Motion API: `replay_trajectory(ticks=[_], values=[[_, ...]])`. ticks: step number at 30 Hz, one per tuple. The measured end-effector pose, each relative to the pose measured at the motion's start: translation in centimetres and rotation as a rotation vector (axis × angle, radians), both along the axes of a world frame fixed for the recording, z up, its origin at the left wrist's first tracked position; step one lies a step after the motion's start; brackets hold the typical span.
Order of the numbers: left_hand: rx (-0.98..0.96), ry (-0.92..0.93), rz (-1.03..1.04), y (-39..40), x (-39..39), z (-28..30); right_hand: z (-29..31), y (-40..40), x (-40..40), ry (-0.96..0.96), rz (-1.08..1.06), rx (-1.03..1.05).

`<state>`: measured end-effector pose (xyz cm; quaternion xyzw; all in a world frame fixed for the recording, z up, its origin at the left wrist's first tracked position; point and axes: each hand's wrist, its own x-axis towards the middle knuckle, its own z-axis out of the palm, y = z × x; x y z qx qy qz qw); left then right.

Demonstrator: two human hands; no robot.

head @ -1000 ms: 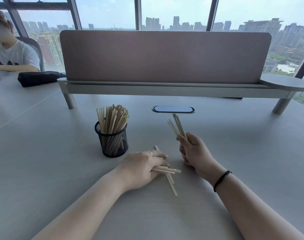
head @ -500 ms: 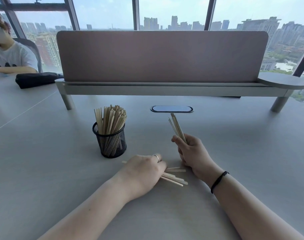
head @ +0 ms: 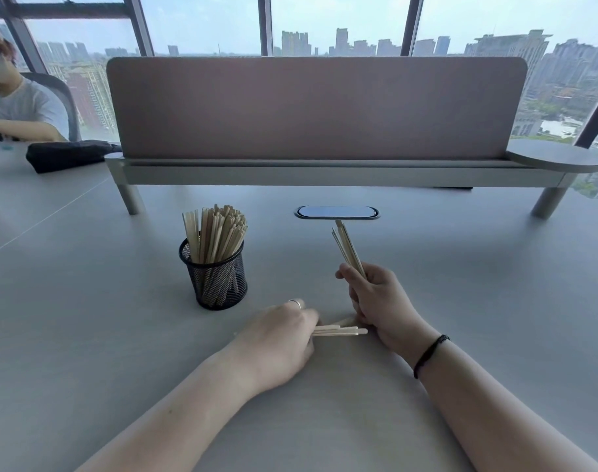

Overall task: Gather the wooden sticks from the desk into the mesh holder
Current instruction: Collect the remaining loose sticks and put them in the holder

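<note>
I am holding a small bundle of wooden sticks (head: pixel 348 247) in my right hand (head: pixel 379 301), the grip clenched around their lower ends so they are fanning up and slightly left above the tabletop (head: pixel 86 318). My left hand (head: pixel 277 338) is lying low on the surface, its grip closing on a few loose sticks (head: pixel 338 330) whose ends are poking out to the right, just beside the heel of my right hand. I cannot tell whether those sticks are lifting clear yet or are only being pinched flat against the tabletop.

The mesh holder (head: pixel 217 277) is standing upright to the left of both hands, near but apart from them, and it is already crowding with sticks (head: pixel 215 233) leaning in a thick sheaf. So I am judging most of the job as done. What is remaining is the bundle in my right hand and the few under my left; I am seeing no other strays on the tabletop, though some may be hiding beneath my palm. Both lots are needing to go into a fairly full holder.
</note>
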<state>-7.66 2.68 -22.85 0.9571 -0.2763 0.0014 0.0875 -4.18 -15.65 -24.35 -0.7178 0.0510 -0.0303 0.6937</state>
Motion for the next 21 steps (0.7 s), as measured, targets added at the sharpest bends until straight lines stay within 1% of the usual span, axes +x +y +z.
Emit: replay_trajectory(ticks=[6,9,12,14,17,18,21], values=[[0.1,-0.103,0.018,-0.7,-0.7,0.6,0.3,0.0,-0.3,0.008,0.002,-0.01],[0.084,-0.144,0.011,-0.5,-0.6,0.3,0.3,0.1,-0.3,0.003,0.002,-0.018],[0.026,-0.233,-0.037,0.0,-0.4,-0.4,0.4,0.1,-0.4,0.004,-0.002,-0.008],[-0.093,-0.278,-0.053,0.5,0.2,-0.8,0.6,0.1,-0.4,0.009,-0.008,0.017],[-0.427,-0.257,0.011,1.0,1.1,-0.8,0.8,0.0,-0.4,0.023,-0.008,0.068],[-0.568,-0.229,0.034,1.0,1.4,-0.7,0.8,0.0,-0.4,0.024,-0.002,0.068],[-0.965,-0.035,0.098,0.7,1.5,0.2,0.9,0.0,-0.6,0.024,0.002,0.025]])
